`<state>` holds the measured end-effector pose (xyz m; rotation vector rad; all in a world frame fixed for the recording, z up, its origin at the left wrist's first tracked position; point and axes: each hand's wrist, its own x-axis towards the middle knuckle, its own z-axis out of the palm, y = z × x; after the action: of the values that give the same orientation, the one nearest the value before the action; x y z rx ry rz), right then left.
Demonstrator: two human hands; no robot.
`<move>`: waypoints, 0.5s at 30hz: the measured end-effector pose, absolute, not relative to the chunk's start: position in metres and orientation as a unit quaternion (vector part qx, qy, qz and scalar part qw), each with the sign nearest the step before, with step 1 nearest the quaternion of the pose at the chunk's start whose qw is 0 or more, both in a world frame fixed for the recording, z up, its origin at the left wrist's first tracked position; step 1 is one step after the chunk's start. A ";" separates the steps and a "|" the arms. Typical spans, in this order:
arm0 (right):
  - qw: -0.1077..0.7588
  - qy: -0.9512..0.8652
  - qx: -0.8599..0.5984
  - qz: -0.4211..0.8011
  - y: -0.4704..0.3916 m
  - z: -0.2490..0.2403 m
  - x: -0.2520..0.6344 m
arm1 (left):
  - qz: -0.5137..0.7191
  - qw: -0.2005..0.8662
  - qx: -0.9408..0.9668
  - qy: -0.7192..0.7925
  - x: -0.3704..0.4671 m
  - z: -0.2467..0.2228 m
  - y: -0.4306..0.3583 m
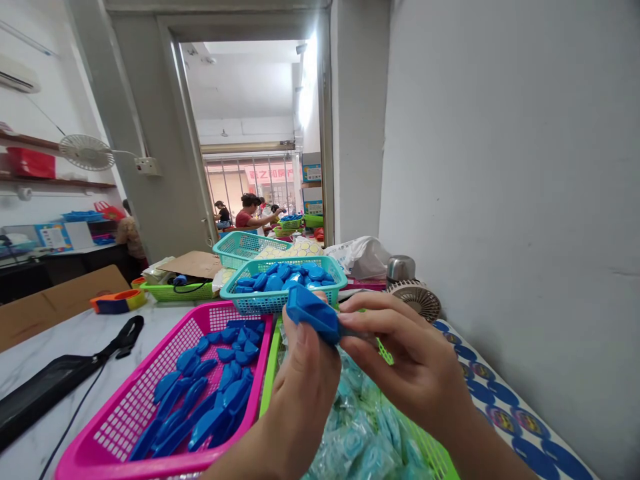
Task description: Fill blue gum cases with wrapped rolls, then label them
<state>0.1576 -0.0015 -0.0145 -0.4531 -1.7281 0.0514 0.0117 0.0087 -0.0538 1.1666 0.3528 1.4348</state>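
A blue plastic piece is held up between both hands, above a green basket of clear-wrapped teal items. My left hand grips the piece from below, with the thumb on its near side. The fingers of my right hand pinch a small greyish part at the piece's right end; its shape is mostly hidden. To the left, a pink basket holds several blue plastic parts. Behind the hands, a teal basket holds more rounded blue pieces.
A black pouch with a strap and a tape roll lie at left. A small fan and a metal cup stand at right by the wall. Round stickers line the right edge. People sit beyond the doorway.
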 end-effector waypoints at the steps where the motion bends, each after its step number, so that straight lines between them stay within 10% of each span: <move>1: 0.616 -0.762 -0.198 0.023 -0.002 -0.014 0.159 | 0.614 0.590 0.501 0.156 0.012 -0.056 0.009; 15: 0.598 -0.764 -0.225 0.093 0.001 -0.011 0.163 | 0.607 0.506 0.570 0.227 0.009 -0.051 0.000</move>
<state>0.1625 0.0008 -0.0107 -0.5232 -1.7724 0.2167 0.0088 -0.0001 -0.0514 1.3744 0.5468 1.4645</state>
